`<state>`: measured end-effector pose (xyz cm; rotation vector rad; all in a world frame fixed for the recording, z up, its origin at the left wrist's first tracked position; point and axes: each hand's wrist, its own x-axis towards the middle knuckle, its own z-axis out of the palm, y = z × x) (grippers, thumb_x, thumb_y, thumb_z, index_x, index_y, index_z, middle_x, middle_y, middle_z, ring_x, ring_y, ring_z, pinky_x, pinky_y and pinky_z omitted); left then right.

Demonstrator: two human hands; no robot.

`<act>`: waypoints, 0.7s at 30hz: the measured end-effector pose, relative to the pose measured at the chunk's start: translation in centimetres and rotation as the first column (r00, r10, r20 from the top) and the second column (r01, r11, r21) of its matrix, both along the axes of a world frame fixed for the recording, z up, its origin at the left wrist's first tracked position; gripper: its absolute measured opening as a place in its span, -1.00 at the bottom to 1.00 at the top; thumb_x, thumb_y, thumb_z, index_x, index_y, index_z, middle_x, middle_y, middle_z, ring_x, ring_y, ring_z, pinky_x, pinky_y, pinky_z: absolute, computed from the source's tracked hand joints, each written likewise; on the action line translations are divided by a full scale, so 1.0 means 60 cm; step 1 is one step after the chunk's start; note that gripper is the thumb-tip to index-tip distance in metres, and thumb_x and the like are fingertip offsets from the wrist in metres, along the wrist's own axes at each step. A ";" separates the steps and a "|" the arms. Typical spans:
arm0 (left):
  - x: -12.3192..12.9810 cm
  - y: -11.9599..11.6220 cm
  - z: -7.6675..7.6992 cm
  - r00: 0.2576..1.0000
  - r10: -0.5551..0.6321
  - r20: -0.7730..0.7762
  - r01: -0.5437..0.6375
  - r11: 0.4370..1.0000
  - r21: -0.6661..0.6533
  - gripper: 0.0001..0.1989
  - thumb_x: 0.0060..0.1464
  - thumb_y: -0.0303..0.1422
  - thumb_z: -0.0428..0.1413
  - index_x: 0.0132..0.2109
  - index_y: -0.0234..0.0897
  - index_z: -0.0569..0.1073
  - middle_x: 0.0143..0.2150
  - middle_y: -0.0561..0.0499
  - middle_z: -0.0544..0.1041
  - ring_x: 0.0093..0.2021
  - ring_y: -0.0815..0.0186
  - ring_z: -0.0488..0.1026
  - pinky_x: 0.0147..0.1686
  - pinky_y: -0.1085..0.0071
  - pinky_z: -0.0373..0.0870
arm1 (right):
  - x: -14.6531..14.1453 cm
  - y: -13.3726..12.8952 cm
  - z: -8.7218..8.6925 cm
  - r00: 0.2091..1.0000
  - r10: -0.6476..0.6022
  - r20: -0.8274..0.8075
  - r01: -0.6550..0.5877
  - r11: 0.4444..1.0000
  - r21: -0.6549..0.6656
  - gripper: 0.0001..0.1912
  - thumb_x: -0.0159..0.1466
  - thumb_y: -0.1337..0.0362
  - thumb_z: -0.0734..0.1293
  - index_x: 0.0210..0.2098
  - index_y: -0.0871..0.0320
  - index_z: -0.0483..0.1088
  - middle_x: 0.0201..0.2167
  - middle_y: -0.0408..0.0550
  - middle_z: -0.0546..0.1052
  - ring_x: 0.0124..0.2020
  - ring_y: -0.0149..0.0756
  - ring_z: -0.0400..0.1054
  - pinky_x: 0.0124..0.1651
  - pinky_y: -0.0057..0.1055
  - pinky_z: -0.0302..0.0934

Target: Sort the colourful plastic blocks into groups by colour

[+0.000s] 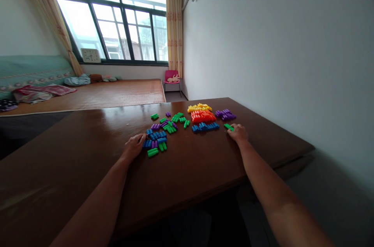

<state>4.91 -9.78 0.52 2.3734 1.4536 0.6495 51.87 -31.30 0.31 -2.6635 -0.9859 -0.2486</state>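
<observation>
Green plastic tubes: touching right hand, grip unclear
Left hand: beside blue plastic tubes, finger gap unclear

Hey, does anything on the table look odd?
No spill or obvious damage. The one untidy spot is the jumble of green, blue and purple pieces beside the left hand: colours mix there, whereas the yellow pieces and red pieces lie in single-colour groups.

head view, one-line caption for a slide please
Left hand at blue pieces, right hand at green pieces, red-orange pieces and yellow pieces beyond, on a brown table.
</observation>
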 end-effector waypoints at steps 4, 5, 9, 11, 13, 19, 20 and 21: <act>-0.001 0.000 0.000 1.000 -0.005 -0.007 0.005 1.000 0.015 -0.55 0.21 -0.12 -0.19 -0.03 -0.12 0.52 -0.03 0.02 0.57 -0.02 0.17 0.45 -0.13 0.38 0.33 | 0.010 -0.005 -0.001 1.000 0.022 -0.003 -0.022 1.000 0.005 -0.56 0.23 0.08 0.22 0.04 0.08 0.43 -0.07 0.15 0.43 -0.01 -0.03 0.31 -0.08 -0.26 0.22; -0.001 0.000 0.001 1.000 -0.001 -0.007 0.002 1.000 0.018 -0.55 0.21 -0.12 -0.19 -0.03 -0.12 0.52 -0.03 0.02 0.57 -0.02 0.17 0.46 -0.13 0.38 0.33 | 0.010 -0.006 -0.002 1.000 0.026 -0.001 -0.026 1.000 0.005 -0.56 0.23 0.08 0.22 0.05 0.08 0.43 -0.07 0.16 0.43 -0.01 -0.03 0.31 -0.08 -0.25 0.22; 0.000 -0.005 0.006 1.000 -0.005 -0.006 0.005 1.000 0.024 -0.56 0.21 -0.13 -0.18 -0.05 -0.12 0.53 -0.04 0.03 0.57 -0.04 0.17 0.47 -0.15 0.40 0.34 | 0.006 -0.012 -0.002 1.000 0.025 0.005 -0.025 1.000 0.001 -0.55 0.24 0.09 0.22 0.06 0.06 0.43 -0.07 0.17 0.43 -0.01 -0.02 0.31 -0.07 -0.22 0.22; 0.001 -0.006 0.008 1.000 -0.008 -0.012 0.008 1.000 0.023 -0.56 0.20 -0.13 -0.18 -0.05 -0.12 0.53 -0.04 0.04 0.57 -0.04 0.18 0.47 -0.15 0.41 0.34 | 0.001 -0.015 -0.001 1.000 0.021 0.005 -0.021 1.000 -0.002 -0.55 0.23 0.09 0.22 0.06 0.05 0.42 -0.07 0.17 0.43 -0.01 -0.02 0.31 -0.07 -0.21 0.22; 0.001 -0.005 0.007 1.000 0.004 -0.020 -0.003 1.000 0.023 -0.57 0.20 -0.13 -0.17 -0.05 -0.12 0.53 -0.05 0.05 0.58 -0.05 0.18 0.47 -0.16 0.42 0.35 | -0.002 -0.017 -0.001 1.000 0.021 0.013 -0.021 1.000 -0.006 -0.55 0.22 0.08 0.23 0.04 0.08 0.42 -0.08 0.17 0.43 -0.01 -0.02 0.31 -0.06 -0.20 0.22; 0.003 -0.003 0.000 1.000 0.004 0.025 -0.006 0.997 0.073 -0.58 0.20 -0.17 -0.15 -0.03 -0.18 0.51 -0.02 -0.02 0.55 0.00 0.16 0.44 -0.04 0.35 0.34 | -0.013 -0.022 0.009 0.999 0.027 -0.026 -0.022 0.983 0.182 -0.60 0.22 0.13 0.21 -0.05 0.26 0.34 -0.11 0.20 0.43 -0.06 -0.07 0.33 -0.05 -0.22 0.21; 0.004 -0.006 0.003 0.998 0.032 0.062 -0.040 0.990 0.134 -0.60 0.19 -0.18 -0.13 -0.02 -0.19 0.50 0.02 -0.04 0.53 0.05 0.15 0.41 0.02 0.31 0.31 | -0.023 -0.020 0.015 0.998 0.064 -0.007 -0.060 0.961 0.270 -0.60 0.23 0.15 0.19 -0.03 0.26 0.31 -0.10 0.20 0.42 -0.06 -0.08 0.33 -0.04 -0.23 0.21; 0.007 -0.011 0.007 0.993 0.062 0.104 -0.083 0.975 0.207 -0.61 0.18 -0.19 -0.10 0.01 -0.20 0.49 0.07 -0.05 0.49 0.10 0.13 0.36 0.09 0.28 0.27 | -0.037 -0.017 0.023 0.991 0.129 0.031 -0.132 0.927 0.350 -0.61 0.24 0.16 0.19 -0.01 0.26 0.29 -0.09 0.19 0.41 -0.06 -0.10 0.32 -0.03 -0.25 0.21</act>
